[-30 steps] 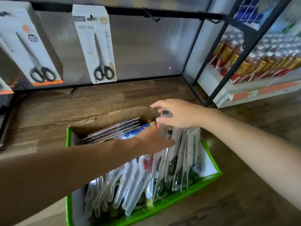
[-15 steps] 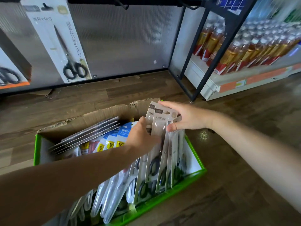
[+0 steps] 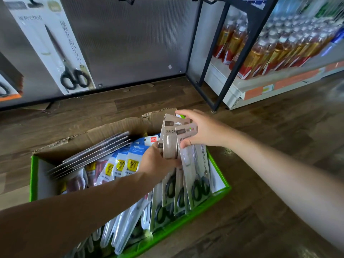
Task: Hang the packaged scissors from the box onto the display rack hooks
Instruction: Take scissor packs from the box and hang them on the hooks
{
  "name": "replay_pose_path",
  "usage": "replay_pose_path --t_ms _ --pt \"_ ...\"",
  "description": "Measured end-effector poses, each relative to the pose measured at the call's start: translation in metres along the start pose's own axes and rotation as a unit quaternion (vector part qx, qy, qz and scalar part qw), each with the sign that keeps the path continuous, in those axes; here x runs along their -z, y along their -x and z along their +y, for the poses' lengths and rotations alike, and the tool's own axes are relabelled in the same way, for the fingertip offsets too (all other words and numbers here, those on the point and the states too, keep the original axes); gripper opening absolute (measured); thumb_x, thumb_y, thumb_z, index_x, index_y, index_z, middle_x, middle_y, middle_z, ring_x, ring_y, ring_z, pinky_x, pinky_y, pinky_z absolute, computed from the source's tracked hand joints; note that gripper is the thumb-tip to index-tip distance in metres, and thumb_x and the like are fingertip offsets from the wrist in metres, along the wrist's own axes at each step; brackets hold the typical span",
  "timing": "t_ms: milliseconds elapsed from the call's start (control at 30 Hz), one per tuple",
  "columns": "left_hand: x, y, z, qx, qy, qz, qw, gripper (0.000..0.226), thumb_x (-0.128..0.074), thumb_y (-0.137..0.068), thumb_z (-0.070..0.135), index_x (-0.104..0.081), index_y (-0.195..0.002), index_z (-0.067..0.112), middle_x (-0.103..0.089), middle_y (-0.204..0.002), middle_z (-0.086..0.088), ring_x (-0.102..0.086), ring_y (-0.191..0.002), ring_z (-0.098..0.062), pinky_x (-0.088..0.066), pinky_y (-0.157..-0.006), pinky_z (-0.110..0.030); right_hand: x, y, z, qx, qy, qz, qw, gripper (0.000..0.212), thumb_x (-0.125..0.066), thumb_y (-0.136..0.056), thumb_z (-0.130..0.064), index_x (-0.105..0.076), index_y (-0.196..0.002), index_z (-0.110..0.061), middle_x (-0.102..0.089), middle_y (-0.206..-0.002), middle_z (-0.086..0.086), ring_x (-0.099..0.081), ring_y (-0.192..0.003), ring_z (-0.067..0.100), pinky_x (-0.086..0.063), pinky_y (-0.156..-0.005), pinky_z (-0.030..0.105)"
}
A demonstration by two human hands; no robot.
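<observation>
Down on the wooden floor (image 3: 260, 183) sits a cardboard box (image 3: 32, 175) with bright green edges, its torn flap standing up at the back. Both hands are in it, on a fan of scissor packs (image 3: 193, 164) at the right end, which are lifted partway but have their lower ends in the box. The left hand (image 3: 158, 162) grips the fan from its left edge; its fingertips are hidden behind the cards, so I cannot tell how they lie. The right hand (image 3: 202, 129) pinches the tops, fingers spread over the upper edges and the thumb pressed on the front card. Each white card carries a dark label at the top and a column of East Asian characters too small for me to read; black scissor handles show near the bottom.

Beside them in the box stand blue packs (image 3: 137, 155) with yellow warning labels and a small red logo that looks like "deli". Grey flat packs (image 3: 96, 151) lean at the back, and clear blister packs (image 3: 126, 229) lie at the front.

On the rack behind, a hung pack (image 3: 55, 47) shows the same kind of black-handled scissors and vertical writing. Bare hooks (image 3: 128, 0) jut from the top bar. To the right, a shelf holds bottles (image 3: 270, 45) of amber drink with red labels, above orange price strips (image 3: 296, 81).
</observation>
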State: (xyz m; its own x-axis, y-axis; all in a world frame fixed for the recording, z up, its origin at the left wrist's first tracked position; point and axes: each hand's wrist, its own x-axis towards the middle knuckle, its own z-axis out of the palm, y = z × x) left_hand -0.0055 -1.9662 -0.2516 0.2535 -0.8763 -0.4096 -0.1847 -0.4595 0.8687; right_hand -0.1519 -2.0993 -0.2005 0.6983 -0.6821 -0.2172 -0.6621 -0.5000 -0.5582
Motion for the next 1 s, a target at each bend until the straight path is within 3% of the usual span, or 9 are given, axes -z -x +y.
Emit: replay_pose_path --t_ms 133,267,400,467,533,633,700,800,1000 --pt "0.024 0.005 0.015 -0.043 0.042 0.02 0.998 0.013 -0.078 -0.071 0.006 -0.072 -0.08 0.012 -0.075 -0.076 -0.01 -0.072 -0.072 -0.027 -0.06 -0.062 -0.037 -0.002 -0.012 -0.027 0.045 -0.055 0.089 0.994 0.083 -0.08 -0.073 -0.047 -0.041 -0.144 -0.028 -0.044 -0.125 -0.009 -0.046 -0.116 0.006 -0.043 -0.094 0.027" --pt "0.069 0.005 0.025 -0.044 0.065 0.007 0.997 0.026 -0.066 -0.083 -0.009 -0.063 -0.064 0.009 -0.061 -0.044 0.007 -0.057 -0.037 -0.001 -0.041 -0.037 -0.012 -0.012 -0.037 -0.055 0.078 -0.032 0.122 0.989 0.07 -0.071 -0.081 -0.052 -0.046 -0.141 -0.025 -0.043 -0.128 -0.008 -0.046 -0.115 0.007 -0.039 -0.093 0.025" --pt "0.108 0.002 0.013 -0.001 0.118 0.002 0.993 0.025 -0.074 -0.074 -0.003 -0.069 -0.051 0.006 -0.068 -0.058 -0.011 -0.065 -0.053 -0.024 -0.052 -0.048 -0.025 -0.031 -0.058 -0.078 0.064 0.005 0.076 0.995 0.063 -0.058 -0.089 -0.058 -0.041 -0.142 -0.029 -0.038 -0.137 -0.003 -0.042 -0.116 0.006 -0.036 -0.089 0.027" --pt "0.123 0.003 0.007 0.02 0.129 -0.036 0.991 0.004 -0.079 -0.064 0.005 -0.076 -0.067 0.005 -0.072 -0.08 -0.023 -0.068 -0.073 -0.039 -0.056 -0.073 -0.047 -0.041 -0.066 -0.086 0.058 0.008 0.048 0.997 0.061 -0.057 -0.09 -0.058 -0.041 -0.141 -0.03 -0.037 -0.134 -0.001 -0.042 -0.118 0.01 -0.035 -0.089 0.028" --pt "0.135 0.004 -0.001 0.051 0.168 -0.055 0.983 0.023 -0.074 -0.077 0.013 -0.074 -0.097 0.003 -0.07 -0.105 -0.027 -0.067 -0.093 -0.046 -0.049 -0.09 -0.06 -0.052 -0.072 -0.091 0.05 0.011 0.029 0.998 0.059 -0.058 -0.09 -0.058 -0.044 -0.139 -0.03 -0.038 -0.128 0.0 -0.044 -0.12 0.016 -0.037 -0.091 0.031" --pt "0.145 0.002 -0.014 0.069 0.256 -0.067 0.962 0.043 -0.048 -0.099 0.029 -0.056 -0.128 -0.002 -0.066 -0.111 -0.024 -0.066 -0.092 -0.037 -0.056 -0.083 -0.047 -0.067 -0.078 -0.098 0.034 0.024 0.035 0.999 0.057 -0.058 -0.088 -0.06 -0.048 -0.135 -0.029 -0.041 -0.123 0.003 -0.049 -0.117 0.023 -0.042 -0.094 0.035" --pt "0.147 0.003 -0.017 0.053 0.276 -0.11 0.954 0.04 -0.043 -0.103 0.029 -0.058 -0.123 -0.002 -0.066 -0.105 -0.022 -0.068 -0.086 -0.032 -0.058 -0.073 -0.04 -0.07 -0.08 -0.103 0.02 0.019 0.058 0.998 0.057 -0.057 -0.088 -0.062 -0.049 -0.133 -0.028 -0.042 -0.122 0.003 -0.052 -0.112 0.023 -0.043 -0.09 0.033" --pt "0.142 0.008 -0.011 0.02 0.244 -0.11 0.963 0.022 -0.059 -0.092 0.012 -0.065 -0.109 0.0 -0.071 -0.095 -0.02 -0.072 -0.074 -0.029 -0.061 -0.064 -0.036 -0.069 -0.084 -0.112 0.005 0.004 0.1 0.995 0.061 -0.058 -0.088 -0.062 -0.047 -0.135 -0.024 -0.041 -0.125 0.004 -0.05 -0.112 0.021 -0.04 -0.085 0.031" --pt "0.137 0.0 -0.013 0.041 0.223 -0.048 0.973 0.046 -0.079 -0.072 0.005 -0.065 -0.116 0.002 -0.073 -0.104 -0.02 -0.072 -0.09 -0.037 -0.059 -0.075 -0.046 -0.063 -0.084 -0.111 -0.011 -0.088 0.113 0.99 0.063 -0.065 -0.086 -0.055 -0.045 -0.137 -0.023 -0.045 -0.134 0.004 -0.048 -0.122 0.017 -0.037 -0.087 0.026"
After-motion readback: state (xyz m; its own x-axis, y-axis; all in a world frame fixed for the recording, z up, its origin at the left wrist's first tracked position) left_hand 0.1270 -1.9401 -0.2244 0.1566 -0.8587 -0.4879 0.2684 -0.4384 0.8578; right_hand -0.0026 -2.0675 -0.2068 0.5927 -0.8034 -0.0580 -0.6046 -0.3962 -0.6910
